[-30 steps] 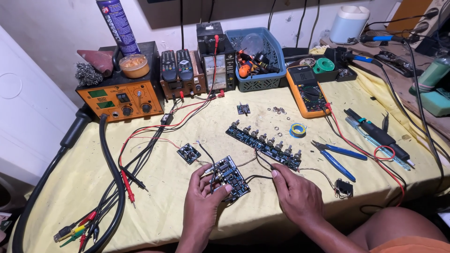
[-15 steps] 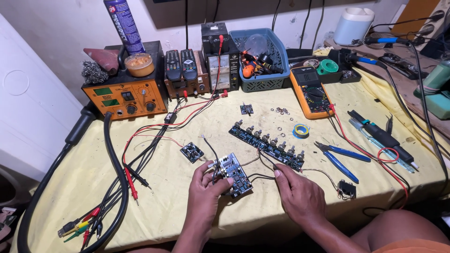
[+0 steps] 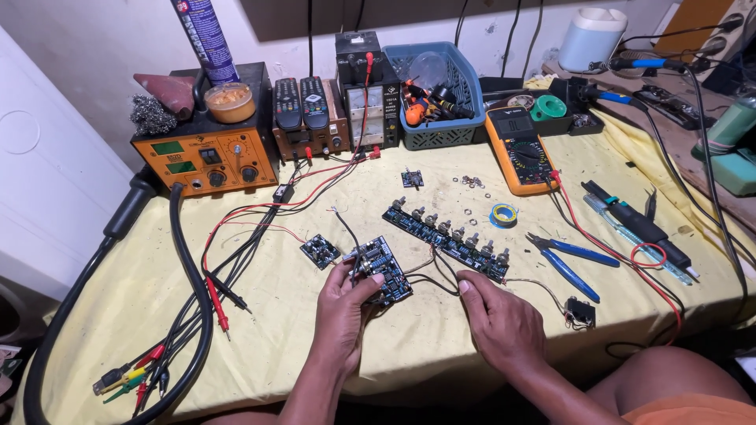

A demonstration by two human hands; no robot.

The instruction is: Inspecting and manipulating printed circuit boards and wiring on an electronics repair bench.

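My left hand grips a small dark circuit board by its near-left edge, tilted just above the yellow cloth. Thin wires run from that board to a long board with a row of knobs lying to the right. My right hand rests flat on the cloth, fingers loosely together, its fingertips touching the wires beside the near end of the long board. A smaller square board lies just left of my left hand.
Blue-handled pliers, a roll of tape and an orange multimeter lie to the right. An orange bench unit, two remotes and a blue basket line the back. Red and black leads cross the left side.
The view has shifted slightly; my hands and the boards stay about where they were, my left hand still holding the small board.
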